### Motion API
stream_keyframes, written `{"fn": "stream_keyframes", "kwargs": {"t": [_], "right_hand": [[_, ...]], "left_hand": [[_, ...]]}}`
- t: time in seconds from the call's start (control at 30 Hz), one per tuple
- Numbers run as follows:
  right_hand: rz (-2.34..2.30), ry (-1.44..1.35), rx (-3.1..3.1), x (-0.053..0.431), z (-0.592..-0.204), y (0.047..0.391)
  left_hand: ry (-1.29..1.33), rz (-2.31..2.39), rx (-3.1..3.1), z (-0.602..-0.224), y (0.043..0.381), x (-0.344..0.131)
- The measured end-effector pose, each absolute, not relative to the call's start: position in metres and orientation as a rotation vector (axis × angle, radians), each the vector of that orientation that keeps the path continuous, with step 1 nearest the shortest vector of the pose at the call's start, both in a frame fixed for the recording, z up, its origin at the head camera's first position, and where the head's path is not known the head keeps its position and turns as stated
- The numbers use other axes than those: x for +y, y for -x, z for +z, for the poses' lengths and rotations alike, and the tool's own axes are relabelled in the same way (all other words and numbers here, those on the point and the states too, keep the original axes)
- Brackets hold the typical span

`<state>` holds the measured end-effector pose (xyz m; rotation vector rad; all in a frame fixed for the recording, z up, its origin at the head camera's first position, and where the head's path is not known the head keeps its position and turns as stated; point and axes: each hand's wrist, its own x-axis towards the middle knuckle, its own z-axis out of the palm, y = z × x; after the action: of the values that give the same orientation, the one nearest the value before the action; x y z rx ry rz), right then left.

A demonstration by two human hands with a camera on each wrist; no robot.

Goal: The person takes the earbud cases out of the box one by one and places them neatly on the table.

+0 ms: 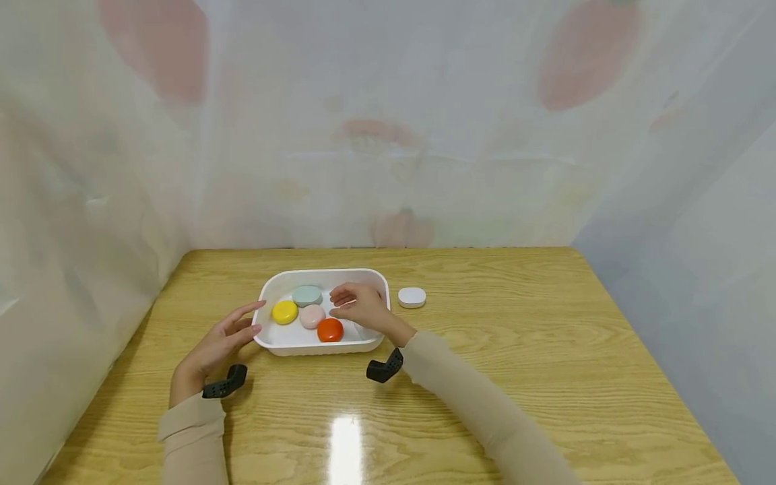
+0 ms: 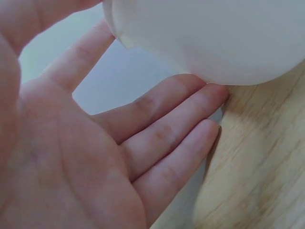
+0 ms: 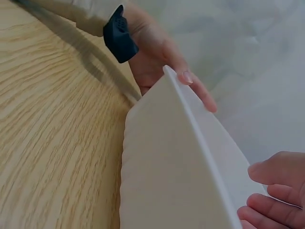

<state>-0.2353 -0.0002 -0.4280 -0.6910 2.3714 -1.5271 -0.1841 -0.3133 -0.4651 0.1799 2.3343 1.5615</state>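
Note:
A white rectangular tray [image 1: 291, 350] with rounded corners stands on the table. Inside it lie a yellow rounded piece [image 1: 284, 312], a pale green oval piece [image 1: 307, 296], a pale pink round piece [image 1: 312, 316] and an orange-red round piece [image 1: 330, 330]. My left hand [image 1: 215, 343] touches the tray's left end, thumb and index finger at the rim and the other fingers fairly straight against its outer side. Over the tray's right part hovers my right hand [image 1: 362, 306], fingers slightly bent, with nothing visible between thumb and fingers.
To the right of the tray, a white oval piece [image 1: 412, 297] lies on the wooden table [image 1: 515, 350]. A pale printed curtain [image 1: 388, 101] hangs behind the table and along its left side. Each wrist wears a black band device [image 1: 384, 367].

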Motion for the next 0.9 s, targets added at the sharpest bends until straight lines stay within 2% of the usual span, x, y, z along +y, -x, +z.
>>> {"fn": "stream_keyframes", "kwargs": {"t": [0.5,0.9], "right_hand": [[-1.45,0.344,2.412,-0.036,-0.442,0.263],[-1.418,0.28,2.492,-0.058,-0.441,0.276]], "left_hand": [[-0.185,1.556,2.349,-0.464,0.183,-0.312],[-0.194,1.576,2.341,-0.464,0.183,-0.31]]}}
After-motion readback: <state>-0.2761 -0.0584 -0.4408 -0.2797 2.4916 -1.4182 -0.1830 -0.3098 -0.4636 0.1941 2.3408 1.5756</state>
